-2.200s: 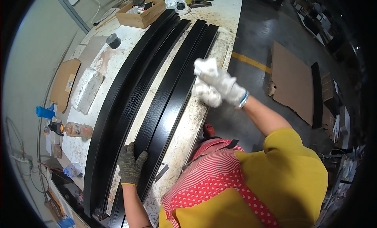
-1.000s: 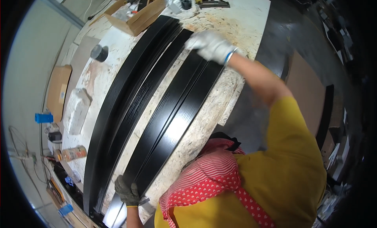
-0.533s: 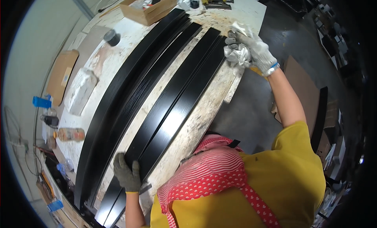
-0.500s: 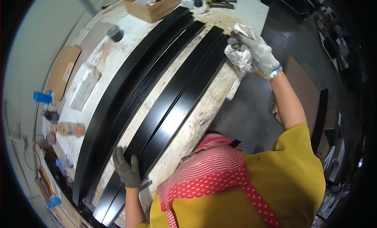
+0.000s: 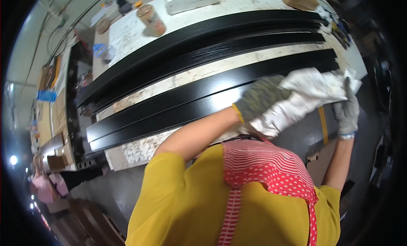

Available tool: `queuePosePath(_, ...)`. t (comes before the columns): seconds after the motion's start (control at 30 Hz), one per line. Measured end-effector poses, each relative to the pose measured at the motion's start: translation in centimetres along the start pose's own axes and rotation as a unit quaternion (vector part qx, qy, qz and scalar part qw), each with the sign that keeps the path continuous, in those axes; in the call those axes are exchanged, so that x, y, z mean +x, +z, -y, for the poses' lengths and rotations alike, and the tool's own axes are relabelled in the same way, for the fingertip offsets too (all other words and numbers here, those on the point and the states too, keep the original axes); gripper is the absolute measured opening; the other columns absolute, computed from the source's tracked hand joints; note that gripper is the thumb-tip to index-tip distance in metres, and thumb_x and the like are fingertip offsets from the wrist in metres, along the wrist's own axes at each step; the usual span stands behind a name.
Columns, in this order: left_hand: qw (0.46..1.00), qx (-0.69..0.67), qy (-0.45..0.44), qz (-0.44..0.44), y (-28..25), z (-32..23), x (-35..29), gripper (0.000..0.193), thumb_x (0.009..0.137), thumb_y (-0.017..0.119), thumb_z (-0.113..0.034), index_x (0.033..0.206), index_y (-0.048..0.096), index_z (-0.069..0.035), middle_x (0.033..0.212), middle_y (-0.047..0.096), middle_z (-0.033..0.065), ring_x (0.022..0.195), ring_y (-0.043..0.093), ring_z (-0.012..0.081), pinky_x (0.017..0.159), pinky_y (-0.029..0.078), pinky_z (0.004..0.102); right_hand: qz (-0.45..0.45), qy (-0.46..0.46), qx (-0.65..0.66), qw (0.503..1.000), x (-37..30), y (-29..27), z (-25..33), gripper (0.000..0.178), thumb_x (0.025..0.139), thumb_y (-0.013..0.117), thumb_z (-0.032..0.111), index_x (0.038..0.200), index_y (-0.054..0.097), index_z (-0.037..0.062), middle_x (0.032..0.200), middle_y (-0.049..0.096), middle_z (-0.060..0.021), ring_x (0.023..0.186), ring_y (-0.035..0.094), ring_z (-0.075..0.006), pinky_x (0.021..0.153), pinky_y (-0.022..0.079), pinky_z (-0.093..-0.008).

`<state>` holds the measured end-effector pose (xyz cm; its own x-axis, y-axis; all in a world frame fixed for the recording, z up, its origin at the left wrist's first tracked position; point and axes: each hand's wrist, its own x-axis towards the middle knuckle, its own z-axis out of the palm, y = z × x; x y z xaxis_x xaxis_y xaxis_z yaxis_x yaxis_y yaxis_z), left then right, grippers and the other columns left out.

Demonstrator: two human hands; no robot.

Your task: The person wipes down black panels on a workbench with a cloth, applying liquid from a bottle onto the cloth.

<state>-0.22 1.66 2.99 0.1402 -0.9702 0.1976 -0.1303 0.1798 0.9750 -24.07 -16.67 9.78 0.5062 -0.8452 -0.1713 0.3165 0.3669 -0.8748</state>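
Note:
A crumpled white cloth [image 5: 311, 91] stretches between my two gloved hands, over the front edge of the worktable. My left hand [image 5: 263, 98], in a dark grey-green glove and a little blurred, grips its left part. My right hand [image 5: 348, 112], in a pale grey glove, holds the far right end, with its fingers closed on the fabric. Just beyond my left hand lie two flat black boards [image 5: 186, 97], side by side along the table. Behind them, a long curved black piece [image 5: 203, 27] and another black strip [image 5: 250, 44] lie roughly parallel.
The boards rest on the stained white worktable [image 5: 131, 150]. Along its back are a bottle with an orange cap [image 5: 151, 21], a white wrapped block [image 5: 190, 2] and a cardboard box [image 5: 299, 0]. Tools [image 5: 341, 34] lie at the right end. Another person [image 5: 48, 184] is far left.
The view has turned, so the boards now run across it. My left hand has left the boards and taken hold of the cloth, which was bunched in my right hand and is now drawn out.

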Motion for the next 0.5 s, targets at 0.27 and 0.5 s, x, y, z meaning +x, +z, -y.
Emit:
queuePosePath(0.27,0.878,-0.432,-0.202,0.049,-5.5,1.5,-1.5,0.032,0.091,0.061,-0.017,0.119,0.062,-0.001,0.109,0.068,0.0097,0.093,0.066,0.0253,0.086,0.054,0.0349,0.066,-0.139,-0.241,0.958,-0.4,0.1,-7.1,0.058,0.097,0.059,0.035,0.142,0.042,0.0027,0.144,0.045,-0.0131,0.121,0.054,-0.0258,0.102,0.044,-0.0379)
queuePosePath(0.5,0.98,0.197,-0.036,0.014,-4.4,-4.3,-1.1,0.053,0.088,0.063,-0.044,0.128,0.059,-0.009,0.129,0.057,0.0208,0.117,0.056,0.0365,0.101,0.044,0.0433,0.109,0.086,0.028,0.99,-5.5,5.5,-10.8,0.043,0.099,0.056,0.024,0.135,0.052,0.0004,0.129,0.059,-0.0099,0.114,0.06,-0.0205,0.101,0.048,-0.0344)
